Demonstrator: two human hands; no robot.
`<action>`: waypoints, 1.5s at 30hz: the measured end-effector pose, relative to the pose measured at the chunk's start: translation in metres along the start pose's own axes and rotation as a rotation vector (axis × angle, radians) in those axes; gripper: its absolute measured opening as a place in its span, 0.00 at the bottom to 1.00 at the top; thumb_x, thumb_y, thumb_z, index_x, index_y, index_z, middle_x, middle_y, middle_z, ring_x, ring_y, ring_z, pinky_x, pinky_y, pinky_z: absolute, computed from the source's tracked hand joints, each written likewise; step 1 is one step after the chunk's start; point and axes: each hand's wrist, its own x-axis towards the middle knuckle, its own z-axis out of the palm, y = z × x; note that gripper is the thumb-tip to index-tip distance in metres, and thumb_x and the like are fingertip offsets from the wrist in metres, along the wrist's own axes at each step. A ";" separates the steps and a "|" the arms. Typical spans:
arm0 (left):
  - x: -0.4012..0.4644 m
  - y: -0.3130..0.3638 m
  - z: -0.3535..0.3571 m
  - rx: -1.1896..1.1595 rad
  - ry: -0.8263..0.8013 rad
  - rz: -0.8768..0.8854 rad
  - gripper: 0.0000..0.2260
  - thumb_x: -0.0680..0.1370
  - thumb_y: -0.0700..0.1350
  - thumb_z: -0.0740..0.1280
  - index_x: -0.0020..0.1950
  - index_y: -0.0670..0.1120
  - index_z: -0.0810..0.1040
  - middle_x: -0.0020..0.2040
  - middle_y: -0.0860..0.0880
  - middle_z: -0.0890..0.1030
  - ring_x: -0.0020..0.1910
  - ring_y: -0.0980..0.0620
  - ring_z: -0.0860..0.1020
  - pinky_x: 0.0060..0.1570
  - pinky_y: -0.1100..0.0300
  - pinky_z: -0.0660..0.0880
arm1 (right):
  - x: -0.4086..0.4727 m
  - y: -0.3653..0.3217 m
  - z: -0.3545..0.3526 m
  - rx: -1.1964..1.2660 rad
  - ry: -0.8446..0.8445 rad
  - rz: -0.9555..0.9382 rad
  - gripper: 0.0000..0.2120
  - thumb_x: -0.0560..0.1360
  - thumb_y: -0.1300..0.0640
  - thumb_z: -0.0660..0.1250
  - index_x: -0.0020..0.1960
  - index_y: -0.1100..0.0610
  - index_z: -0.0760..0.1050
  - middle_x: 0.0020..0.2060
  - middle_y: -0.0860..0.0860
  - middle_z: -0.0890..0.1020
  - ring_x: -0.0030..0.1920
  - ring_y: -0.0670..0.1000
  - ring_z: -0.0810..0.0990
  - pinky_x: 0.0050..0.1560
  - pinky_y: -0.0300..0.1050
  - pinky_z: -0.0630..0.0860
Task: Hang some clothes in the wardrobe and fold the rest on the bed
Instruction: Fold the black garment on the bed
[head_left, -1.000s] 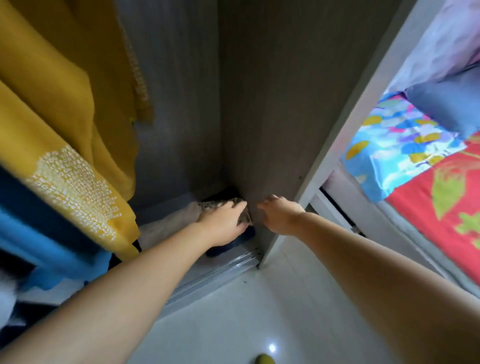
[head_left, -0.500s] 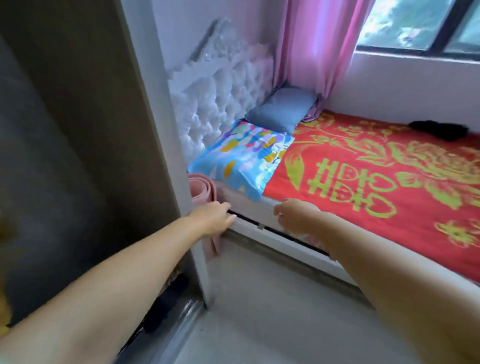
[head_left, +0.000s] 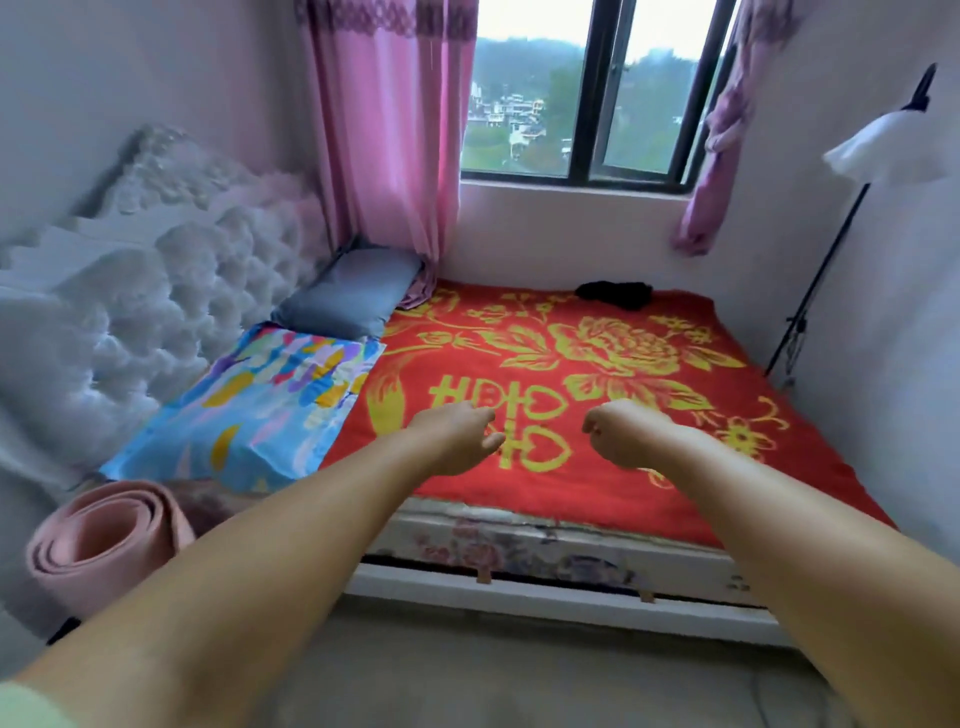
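From the head view, both arms are reaching out over the near edge of the bed (head_left: 613, 364). The left hand (head_left: 457, 439) is hanging with fingers loosely curled, gripping nothing; the right hand (head_left: 621, 434) is doing the same just beside it. A dark garment (head_left: 615, 294) is lying crumpled at the bed's far edge, under the window (head_left: 597, 88). Two pillows (head_left: 260, 410) are sitting at the bed's head end.

A home bedroom: a bed (head_left: 519, 535) under a red and gold blanket (head_left: 597, 364), two pillows (head_left: 260, 410) against a tufted white headboard (head_left: 130, 312), pink curtains (head_left: 389, 135) beside a window (head_left: 587, 93) overlooking distant buildings and trees.
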 end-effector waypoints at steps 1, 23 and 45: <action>0.015 0.012 -0.002 0.005 0.000 0.016 0.22 0.82 0.59 0.53 0.72 0.49 0.65 0.66 0.45 0.72 0.62 0.43 0.73 0.48 0.52 0.71 | 0.003 0.015 0.000 0.001 0.004 0.019 0.16 0.82 0.56 0.54 0.65 0.54 0.74 0.60 0.53 0.78 0.56 0.55 0.79 0.54 0.48 0.78; 0.323 0.060 -0.012 0.057 -0.093 0.213 0.22 0.82 0.58 0.53 0.70 0.47 0.68 0.64 0.46 0.73 0.56 0.47 0.76 0.49 0.52 0.76 | 0.188 0.181 -0.009 0.084 -0.031 0.210 0.17 0.80 0.54 0.54 0.66 0.51 0.73 0.61 0.52 0.77 0.52 0.53 0.79 0.41 0.43 0.74; 0.620 0.206 0.073 -0.043 -0.333 0.084 0.23 0.82 0.58 0.52 0.71 0.46 0.66 0.64 0.45 0.75 0.58 0.46 0.76 0.46 0.54 0.74 | 0.395 0.491 0.041 0.227 -0.266 0.253 0.17 0.81 0.56 0.54 0.66 0.54 0.73 0.55 0.52 0.78 0.45 0.51 0.79 0.42 0.44 0.77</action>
